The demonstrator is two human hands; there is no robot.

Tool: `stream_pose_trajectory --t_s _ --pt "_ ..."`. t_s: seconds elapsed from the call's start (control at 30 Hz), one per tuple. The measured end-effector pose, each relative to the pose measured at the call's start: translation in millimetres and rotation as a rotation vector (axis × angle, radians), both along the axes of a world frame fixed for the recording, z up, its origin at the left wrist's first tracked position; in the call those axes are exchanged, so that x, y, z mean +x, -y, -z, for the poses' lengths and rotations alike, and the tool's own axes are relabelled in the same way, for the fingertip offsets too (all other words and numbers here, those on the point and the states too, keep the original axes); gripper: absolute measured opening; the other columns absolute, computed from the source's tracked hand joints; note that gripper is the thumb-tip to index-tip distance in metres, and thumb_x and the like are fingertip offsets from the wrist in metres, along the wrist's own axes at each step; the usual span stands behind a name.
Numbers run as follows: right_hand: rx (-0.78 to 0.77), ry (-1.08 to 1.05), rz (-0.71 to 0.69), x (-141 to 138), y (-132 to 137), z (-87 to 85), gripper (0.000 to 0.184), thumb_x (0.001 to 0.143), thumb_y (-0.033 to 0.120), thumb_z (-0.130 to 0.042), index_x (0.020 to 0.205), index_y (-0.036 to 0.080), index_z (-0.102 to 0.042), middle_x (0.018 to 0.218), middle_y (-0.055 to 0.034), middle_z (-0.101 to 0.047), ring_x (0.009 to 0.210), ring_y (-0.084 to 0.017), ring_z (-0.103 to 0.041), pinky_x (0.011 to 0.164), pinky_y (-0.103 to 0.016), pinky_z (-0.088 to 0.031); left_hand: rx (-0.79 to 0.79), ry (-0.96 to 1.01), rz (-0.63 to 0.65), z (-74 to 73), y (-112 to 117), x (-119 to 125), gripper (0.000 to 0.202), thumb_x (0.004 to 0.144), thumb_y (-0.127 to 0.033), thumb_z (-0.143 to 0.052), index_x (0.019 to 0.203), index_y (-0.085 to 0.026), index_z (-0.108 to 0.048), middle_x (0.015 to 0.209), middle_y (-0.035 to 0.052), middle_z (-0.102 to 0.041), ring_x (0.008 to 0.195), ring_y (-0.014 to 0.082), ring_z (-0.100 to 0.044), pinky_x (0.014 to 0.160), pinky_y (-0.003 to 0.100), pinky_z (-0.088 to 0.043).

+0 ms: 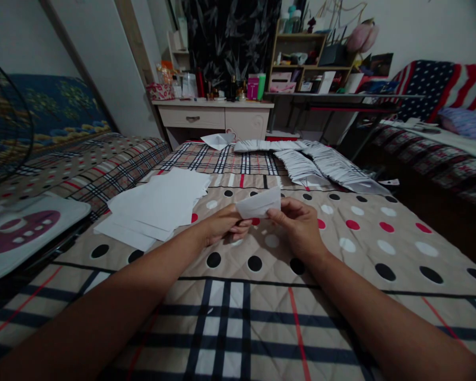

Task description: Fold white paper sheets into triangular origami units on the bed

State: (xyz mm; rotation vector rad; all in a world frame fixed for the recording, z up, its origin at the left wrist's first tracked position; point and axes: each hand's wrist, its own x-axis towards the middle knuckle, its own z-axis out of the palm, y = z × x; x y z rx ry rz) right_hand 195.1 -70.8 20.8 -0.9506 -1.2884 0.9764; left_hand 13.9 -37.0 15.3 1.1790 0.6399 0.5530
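- Forearms [143,286] cross the quilt [269,312].
- Right of the loose sheets [158,203], left hand [224,223] and right hand [301,227] pinch the small paper [258,203].
- Uneven tugging might tear it; forearm contact could scatter the sheets.

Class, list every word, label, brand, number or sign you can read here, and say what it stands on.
Readable text: none.
Magenta box and green tube: any print is too blurred to read.
Small paper in the right hand: no writing can be made out.
Loose sheets: no writing can be made out.
White panel at far left: a purple design, no readable letters.
Cloth at far right: stars and stripes, no words.
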Motion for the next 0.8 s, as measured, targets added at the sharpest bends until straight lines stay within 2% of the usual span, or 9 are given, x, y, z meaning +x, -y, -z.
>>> stream_pose_trajectory --t_s 0.07,0.17,0.27,0.33,0.4,0.5,0.63,0.7,0.8 --pt "-0.032 -0.015 0.029 2 -2 1.2 0.017 0.068 0.034 -0.079 0.071 0.020 -0.069 0.065 0.0002 -0.067 0.056 -0.013 -0.057 0.055 -0.026 -0.047 0.040 -0.059 -0.137 5.5 -3 4 0.030 0.078 -0.035 -0.062 0.058 -0.016 -0.050 0.043 -0.0049 -0.037 0.037 0.0053 -0.036 0.039 0.017 -0.028" --pt "-0.121 -0.028 0.000 8 -8 3.1 0.023 0.065 0.035 -0.081 0.076 0.018 -0.070 0.061 0.0005 -0.065 0.049 -0.011 -0.052 0.048 -0.024 -0.042 0.074 -0.068 -0.429 9.7 -8 8 0.027 0.078 -0.041 -0.063 0.077 -0.014 -0.063 0.055 0.0003 -0.056 0.042 0.0085 -0.048 0.039 0.018 -0.031" --pt "-0.247 -0.030 -0.110 12 -12 4.5 0.032 0.061 0.035 -0.083 0.083 0.015 -0.070 0.066 -0.0010 -0.067 0.047 -0.009 -0.050 0.045 -0.021 -0.039 0.034 0.043 -0.580 6.7 -12 6 0.044 0.080 -0.055 -0.059 0.092 -0.014 -0.067 0.066 0.0022 -0.063 0.049 0.0095 -0.052 0.043 0.019 -0.037" --pt "-0.309 -0.012 -0.150 13 -13 4.5 0.036 0.059 0.034 -0.084 0.086 0.014 -0.070 0.066 -0.0010 -0.067 0.046 -0.007 -0.050 0.044 -0.020 -0.038 0.037 0.047 -0.577 2.9 -13 1 0.056 0.079 -0.064 -0.056 0.093 -0.012 -0.069 0.070 0.0047 -0.065 0.051 0.0096 -0.053 0.044 0.019 -0.037" --pt "-0.352 0.015 -0.152 13 -13 3.5 0.037 0.059 0.033 -0.084 0.087 0.013 -0.069 0.063 -0.0002 -0.065 0.046 -0.007 -0.050 0.043 -0.019 -0.037 0.092 -0.039 -0.524 0.8 -13 -4 0.058 0.075 -0.065 -0.062 0.094 -0.010 -0.071 0.071 0.0057 -0.066 0.049 0.0081 -0.051 0.043 0.019 -0.034" --pt "-0.396 0.074 -0.149 14 -13 1.9 0.035 0.058 0.031 -0.083 0.085 0.014 -0.068 0.059 0.0008 -0.063 0.044 -0.007 -0.049 0.041 -0.018 -0.036 0.201 -0.179 -0.409 3.5 -14 -8 0.050 0.066 -0.047 -0.079 0.102 -0.012 -0.071 0.075 0.0054 -0.070 0.049 0.0070 -0.052 0.044 0.018 -0.033" --pt "-0.413 0.230 -0.145 17 -17 4.1 0.025 0.062 0.029 -0.077 0.081 0.015 -0.066 0.057 0.0016 -0.061 0.043 -0.008 -0.047 0.041 -0.020 -0.033 0.263 -0.227 -0.374 11.6 -16 -5 0.042 0.060 -0.024 -0.083 0.098 -0.011 -0.071 0.083 0.0066 -0.073 0.066 0.0122 -0.064 0.059 0.021 -0.047" --pt "-0.345 0.395 -0.094 19 -19 6.8 0.020 0.066 0.030 -0.074 0.078 0.016 -0.067 0.060 0.0001 -0.062 0.047 -0.010 -0.050 0.043 -0.022 -0.034 0.318 -0.270 -0.394 13.5 -16 -2 0.036 0.060 -0.018 -0.082 0.093 -0.010 -0.071 0.081 0.0056 -0.073 0.068 0.0124 -0.065 0.062 0.022 -0.049" --pt "-0.147 0.722 0.063 20 -19 10.0 0.022 0.068 0.034 -0.074 0.081 0.017 -0.070 0.069 -0.0019 -0.066 0.057 -0.013 -0.054 0.051 -0.024 -0.037 0.431 -0.335 -0.377 12.7 -15 1 0.031 0.061 -0.015 -0.080 0.090 -0.011 -0.071 0.077 0.0034 -0.072 0.064 0.0110 -0.063 0.059 0.021 -0.048"
